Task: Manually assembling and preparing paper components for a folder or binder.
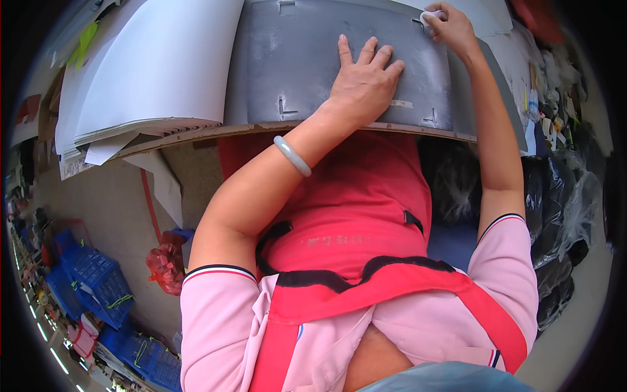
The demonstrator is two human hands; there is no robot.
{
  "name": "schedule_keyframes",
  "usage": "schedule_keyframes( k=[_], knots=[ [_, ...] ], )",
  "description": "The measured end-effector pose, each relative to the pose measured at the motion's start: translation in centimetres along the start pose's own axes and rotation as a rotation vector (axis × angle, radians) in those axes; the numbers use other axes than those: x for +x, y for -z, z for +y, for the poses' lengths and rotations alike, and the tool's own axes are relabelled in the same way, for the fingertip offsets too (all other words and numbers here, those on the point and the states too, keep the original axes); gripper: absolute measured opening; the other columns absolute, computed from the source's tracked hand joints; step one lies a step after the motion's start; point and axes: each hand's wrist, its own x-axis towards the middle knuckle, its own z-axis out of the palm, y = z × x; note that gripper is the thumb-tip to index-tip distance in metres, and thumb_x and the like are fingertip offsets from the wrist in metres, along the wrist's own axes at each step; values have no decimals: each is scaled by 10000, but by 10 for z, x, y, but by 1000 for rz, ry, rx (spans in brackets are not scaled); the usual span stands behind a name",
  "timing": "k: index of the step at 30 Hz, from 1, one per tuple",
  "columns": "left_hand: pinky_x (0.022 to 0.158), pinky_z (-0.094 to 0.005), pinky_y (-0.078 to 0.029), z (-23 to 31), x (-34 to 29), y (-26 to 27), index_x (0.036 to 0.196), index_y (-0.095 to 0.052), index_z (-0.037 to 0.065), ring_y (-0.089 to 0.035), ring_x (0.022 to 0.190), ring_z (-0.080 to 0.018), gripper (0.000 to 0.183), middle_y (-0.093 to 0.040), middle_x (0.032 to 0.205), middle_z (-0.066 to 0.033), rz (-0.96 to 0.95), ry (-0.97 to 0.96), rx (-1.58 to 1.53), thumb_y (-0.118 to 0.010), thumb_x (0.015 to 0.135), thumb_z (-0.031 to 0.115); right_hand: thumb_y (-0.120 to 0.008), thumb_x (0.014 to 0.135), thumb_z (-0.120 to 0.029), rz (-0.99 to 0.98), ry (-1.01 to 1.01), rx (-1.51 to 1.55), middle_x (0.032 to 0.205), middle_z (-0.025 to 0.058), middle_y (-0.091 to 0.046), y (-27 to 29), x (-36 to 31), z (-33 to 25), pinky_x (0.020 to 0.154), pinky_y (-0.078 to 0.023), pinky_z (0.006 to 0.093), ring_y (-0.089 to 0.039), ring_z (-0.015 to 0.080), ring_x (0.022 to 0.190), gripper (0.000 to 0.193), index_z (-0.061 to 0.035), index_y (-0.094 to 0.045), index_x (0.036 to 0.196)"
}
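While the grey sheet (313, 59) lies flat on the wooden-edged worktable (196, 132), both hands work on its surface. It is a broad, matte grey panel with small right-angle and cross marks near its corners and edges; pale, chalky streaks cover much of its middle.

Left hand (362, 81): palm down, fingers spread wide and pressed flat on the sheet, holding nothing. A cross mark lies to the right of the fingers, near the sheet's near edge; an angle mark lies to their left.

Right hand (450, 26): fingers curled closely around a small white pad (431, 16), which touches the sheet at its far right corner. Whether the pad is cloth, eraser or chalk cannot be told.

Progress, as a judgement: the pale streaks beneath and beside the left fingers suggest that the middle area is already worked. The strip left of the left fingers looks darker and more even, so it may remain untreated. The pad's position at the far corner suggests work on the sheet's edge.

Beyond the left fingers' side, a stack of white sheets (157, 65) rests just beside the grey sheet. Blue crates (98, 281) stand on the floor, well apart. Dark plastic bags (562, 209) lie beyond the right forearm.
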Motion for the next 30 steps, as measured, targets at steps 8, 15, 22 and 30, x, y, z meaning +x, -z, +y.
schedule_keyframes(
  k=[8, 15, 22, 30],
  knots=[
    [1056, -768, -224, -1, 0, 2, 1255, -634, 149, -421, 1347, -352, 325, -523, 1363, -116, 3, -15, -39, -564, 955, 252, -690, 899, -159, -93, 292, 165, 724, 70, -684, -63, -1, -87, 616, -532, 296, -631, 137, 634, 173, 8, -706, 942],
    [1011, -802, -255, 1, 2, 0, 1272, -617, 74, -439, 1275, -369, 387, -495, 1348, -160, 37, -55, -29, -579, 921, 231, -696, 881, -175, -22, 622, -24, 862, 207, -716, -134, 23, -140, 724, -551, 379, -716, 294, 781, 186, 0, -720, 937],
    [1010, -812, -243, -2, -1, -3, 1279, -610, 34, -452, 1296, -393, 408, -534, 1335, -175, 87, -44, -99, -572, 911, 204, -640, 902, -159, -64, 695, -194, 854, 238, -696, -149, 26, -166, 761, -544, 431, -697, 376, 823, 173, -7, -721, 924],
    [1008, -827, -220, -2, 0, -3, 1231, -649, 60, -395, 1355, -418, 356, -499, 1384, -156, 61, -45, -108, -542, 921, 198, -663, 860, -161, -109, 540, -273, 750, 184, -680, -131, 28, -173, 692, -565, 403, -692, 308, 712, 183, 10, -676, 921]
  ],
)
